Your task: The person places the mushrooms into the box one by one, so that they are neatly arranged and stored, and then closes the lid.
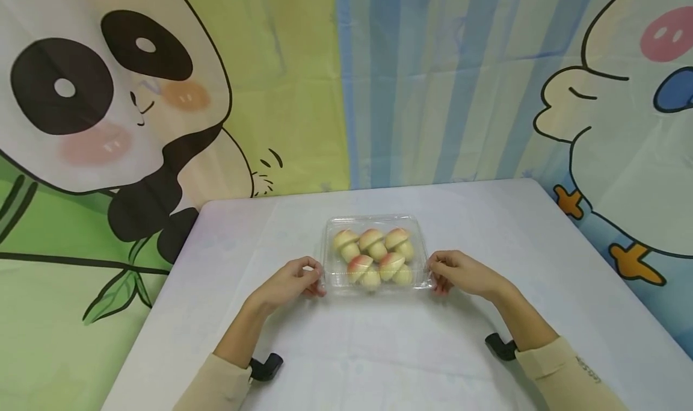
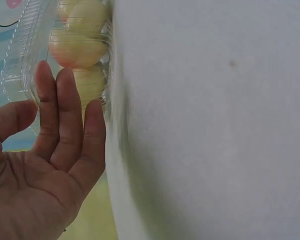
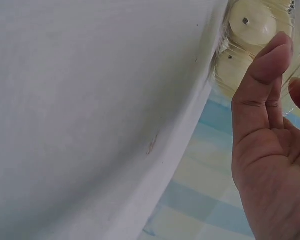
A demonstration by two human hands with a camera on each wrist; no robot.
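Observation:
A clear plastic clamshell box with a closed lid sits on the white table. Inside lie several pale yellow mushroom-shaped pieces with reddish tops. My left hand pinches the box's near left edge; in the left wrist view its thumb meets the rim while the other fingers stretch along the side. On the opposite side, my right hand pinches the near right edge, its fingers bent against the wall in the right wrist view. Part of the right thumb is cut off there.
The white-covered table extends around the box, its far edge meeting a cartoon-printed backdrop. Black wrist mounts are strapped near both beige sleeves.

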